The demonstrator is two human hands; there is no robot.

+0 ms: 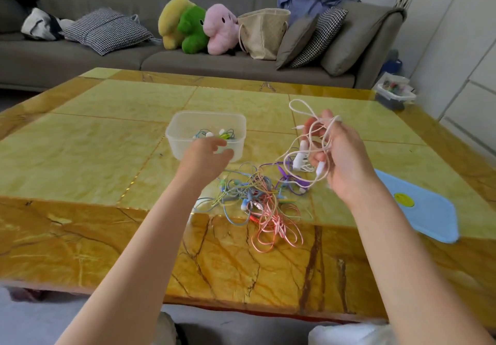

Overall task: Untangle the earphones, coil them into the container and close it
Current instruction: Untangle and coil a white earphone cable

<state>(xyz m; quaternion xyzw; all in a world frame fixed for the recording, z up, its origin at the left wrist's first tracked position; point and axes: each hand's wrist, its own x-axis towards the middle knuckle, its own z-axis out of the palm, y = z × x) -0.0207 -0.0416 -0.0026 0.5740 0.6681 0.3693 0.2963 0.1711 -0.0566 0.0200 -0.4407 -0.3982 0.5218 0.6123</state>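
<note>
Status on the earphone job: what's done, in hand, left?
Done: a few earphones already lie in the clear container. In hand: the right hand grips white earphones, looped over its fingers; the left hand reaches at the container, empty. Left: the coloured tangle on the table; the blue lid is still off.

Glossy marble table (pixel 107 135); translucent plastic container (pixel 182 130); matt fabric sofa (pixel 80 60).

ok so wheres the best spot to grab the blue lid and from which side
Probably the near right corner of the blue lid, reached by the right hand from the table's right edge: it lies flat there and slightly overhangs, so fingers could slip under it.
</note>
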